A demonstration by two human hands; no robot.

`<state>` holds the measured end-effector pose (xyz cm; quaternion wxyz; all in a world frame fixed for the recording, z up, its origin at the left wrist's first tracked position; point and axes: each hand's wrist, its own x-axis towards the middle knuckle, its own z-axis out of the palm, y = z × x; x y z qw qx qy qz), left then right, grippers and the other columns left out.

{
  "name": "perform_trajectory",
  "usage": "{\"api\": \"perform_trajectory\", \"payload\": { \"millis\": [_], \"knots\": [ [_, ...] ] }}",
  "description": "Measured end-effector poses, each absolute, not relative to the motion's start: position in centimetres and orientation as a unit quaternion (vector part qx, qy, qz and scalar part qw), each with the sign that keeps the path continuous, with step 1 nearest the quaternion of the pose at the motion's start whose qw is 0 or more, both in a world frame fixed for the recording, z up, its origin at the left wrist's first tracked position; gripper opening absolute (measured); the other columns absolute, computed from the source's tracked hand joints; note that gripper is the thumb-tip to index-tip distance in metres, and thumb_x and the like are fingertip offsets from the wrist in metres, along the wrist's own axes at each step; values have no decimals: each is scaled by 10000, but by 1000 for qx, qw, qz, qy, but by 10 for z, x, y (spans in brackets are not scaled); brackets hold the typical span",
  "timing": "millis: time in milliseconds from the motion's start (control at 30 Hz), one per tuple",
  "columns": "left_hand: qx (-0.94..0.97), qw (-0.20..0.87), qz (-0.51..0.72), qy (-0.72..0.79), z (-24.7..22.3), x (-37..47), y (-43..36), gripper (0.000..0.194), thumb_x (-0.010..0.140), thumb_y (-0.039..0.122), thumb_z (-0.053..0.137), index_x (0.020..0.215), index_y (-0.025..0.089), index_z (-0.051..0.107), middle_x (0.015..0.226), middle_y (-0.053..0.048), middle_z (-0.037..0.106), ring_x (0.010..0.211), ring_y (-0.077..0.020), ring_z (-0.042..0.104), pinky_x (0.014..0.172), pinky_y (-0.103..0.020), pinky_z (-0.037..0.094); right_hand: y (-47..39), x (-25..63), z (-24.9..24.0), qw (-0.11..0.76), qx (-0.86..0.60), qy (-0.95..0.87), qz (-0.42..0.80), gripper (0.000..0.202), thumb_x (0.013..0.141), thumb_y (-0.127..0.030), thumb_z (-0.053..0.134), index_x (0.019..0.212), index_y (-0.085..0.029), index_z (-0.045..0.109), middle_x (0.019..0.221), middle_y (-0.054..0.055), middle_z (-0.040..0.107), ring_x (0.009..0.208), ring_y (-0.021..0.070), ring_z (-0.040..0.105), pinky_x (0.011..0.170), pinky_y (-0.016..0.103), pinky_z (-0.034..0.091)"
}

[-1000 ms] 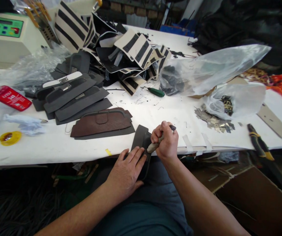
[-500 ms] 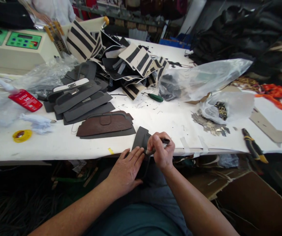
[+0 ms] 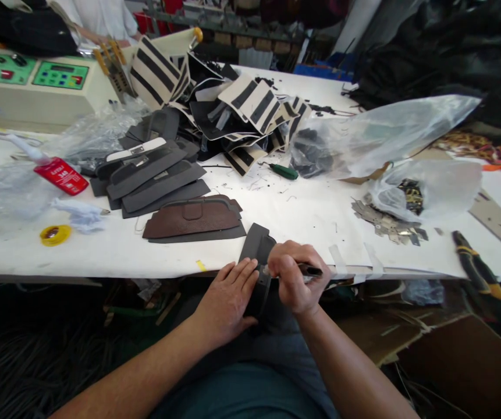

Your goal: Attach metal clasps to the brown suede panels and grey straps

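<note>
A dark grey leather-like piece (image 3: 255, 240) lies across the table's front edge, its near end hanging over my lap. My left hand (image 3: 228, 297) rests flat on it, fingers stretched out and thumb apart. My right hand (image 3: 297, 276) is closed around a dark-handled tool (image 3: 311, 270) right beside the left fingertips. The handle's end sticks out to the right of the fist; the working tip is hard to make out at the piece. Just to the left lies a brown flap piece (image 3: 191, 218) on a grey one.
Stacked grey flap pieces (image 3: 158, 186) lie behind, near striped panels (image 3: 250, 105). At left are a red glue bottle (image 3: 62, 176) and yellow tape (image 3: 55, 235). Metal plates (image 3: 385, 221), a green-handled tool (image 3: 283, 171) and pliers (image 3: 472, 262) lie around. A person (image 3: 97, 20) stands behind the machine (image 3: 71, 96).
My right hand has shifted slightly right and turned, uncovering more of the grey piece. The left hand stays on the piece. The whole view has swung a little.
</note>
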<state>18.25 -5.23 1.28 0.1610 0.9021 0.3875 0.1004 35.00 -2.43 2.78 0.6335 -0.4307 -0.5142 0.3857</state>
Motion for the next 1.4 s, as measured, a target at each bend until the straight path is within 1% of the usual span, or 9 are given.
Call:
{"api": "perform_trajectory", "payload": {
  "millis": [200, 367, 567, 700, 833, 933, 1067, 1267, 1400],
  "knots": [
    [905, 138, 97, 390, 13, 184, -58, 964, 777, 489, 834, 1555, 125, 397, 1668, -188, 390, 1548, -340, 350, 1284, -516, 245, -43, 369, 40, 529, -552, -565, 310, 365, 957, -437, 636, 664, -236, 552, 631, -7, 554, 591, 161, 509, 627, 329, 446],
    [906, 112, 121, 390, 4, 191, -65, 903, 782, 485, 835, 1510, 102, 463, 1667, -208, 382, 1556, -357, 337, 1285, -537, 259, -93, 382, 6, 388, -695, -445, 410, 334, 784, -505, 785, 755, -215, 622, 614, -31, 553, 555, 149, 489, 533, 279, 402],
    [899, 107, 181, 385, 25, 187, -78, 923, 801, 581, 809, 1521, 129, 450, 1650, -186, 420, 1520, -364, 389, 1243, -535, 354, -111, 392, 9, 347, -625, -424, 557, 196, 769, -353, 732, 852, -201, 640, 580, -64, 505, 507, 114, 432, 484, 235, 359],
    [897, 111, 234, 359, 47, 176, -78, 776, 909, 559, 709, 1524, 152, 471, 1601, -177, 491, 1500, -368, 408, 1257, -557, 305, -95, 430, 64, 201, -542, -588, 566, 72, 753, -185, 634, 801, -184, 688, 652, -50, 549, 574, 98, 441, 509, 207, 326],
    [859, 301, 168, 378, 41, 176, -75, 375, 965, 394, 636, 1275, 192, 693, 1196, -110, 760, 1095, -296, 696, 985, -440, 521, -66, 449, 101, 75, -484, -673, 554, 199, 741, -165, 604, 876, -169, 750, 708, -39, 624, 608, 101, 508, 526, 192, 366],
    [735, 503, 147, 430, 25, 182, -74, 248, 959, 394, 615, 959, 193, 762, 866, -34, 752, 790, -211, 678, 724, -310, 490, -39, 449, 106, 33, -464, -712, 525, 220, 734, -162, 616, 886, -167, 775, 718, -34, 655, 638, 110, 552, 564, 193, 403],
    [589, 642, 193, 452, 5, 193, -73, 355, 910, 501, 655, 877, 161, 752, 771, -17, 699, 697, -181, 601, 629, -269, 426, -13, 444, 99, 106, -483, -733, 467, 163, 805, -232, 675, 909, -174, 786, 757, -12, 704, 684, 133, 598, 643, 225, 449],
    [479, 647, 295, 515, -14, 213, -79, 441, 914, 603, 613, 902, 169, 688, 772, -11, 656, 712, -180, 578, 651, -272, 451, -8, 438, 109, 417, -596, -620, 295, 258, 883, -436, 756, 850, -181, 730, 698, -10, 643, 605, 120, 522, 588, 248, 413],
    [404, 639, 356, 549, -23, 228, -79, 461, 920, 638, 586, 918, 181, 649, 777, -5, 649, 711, -179, 588, 671, -278, 479, -17, 425, 106, 571, -515, -483, 420, 389, 930, -511, 716, 723, -204, 595, 602, -35, 552, 519, 116, 512, 517, 248, 422]
  ]
}}
